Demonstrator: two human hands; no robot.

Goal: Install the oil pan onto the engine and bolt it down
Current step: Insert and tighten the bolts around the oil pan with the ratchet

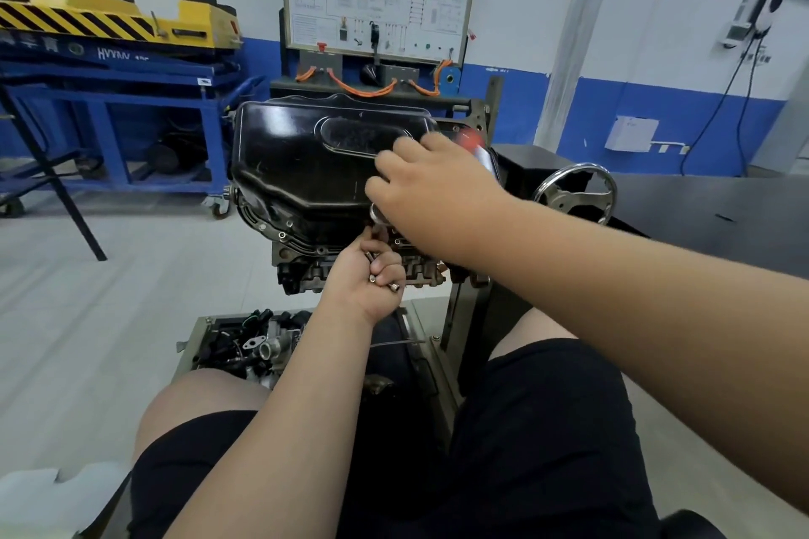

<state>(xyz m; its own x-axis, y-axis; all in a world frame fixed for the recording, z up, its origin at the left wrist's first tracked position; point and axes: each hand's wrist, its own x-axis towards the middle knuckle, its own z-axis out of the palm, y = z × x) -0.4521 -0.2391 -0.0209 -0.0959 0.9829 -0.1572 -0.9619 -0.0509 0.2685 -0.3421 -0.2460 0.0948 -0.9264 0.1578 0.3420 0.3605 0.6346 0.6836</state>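
Both arms are bare and reach forward, close together. The left forearm (297, 407) rises from the bottom of the view between the knees, wrist straight. The left hand (365, 280) is turned thumb-side up, its fingers curled into a loose fist round a few small bolts (393, 286), whose ends stick out between the fingers. The right forearm (613, 276) comes in from the right edge and crosses above the left hand. The right hand (431, 193) lies back upward, knuckles forward and fingers curled down over a tool (475, 141); the tool's red end shows blurred beyond the hand. The two hands sit just apart, right above left.
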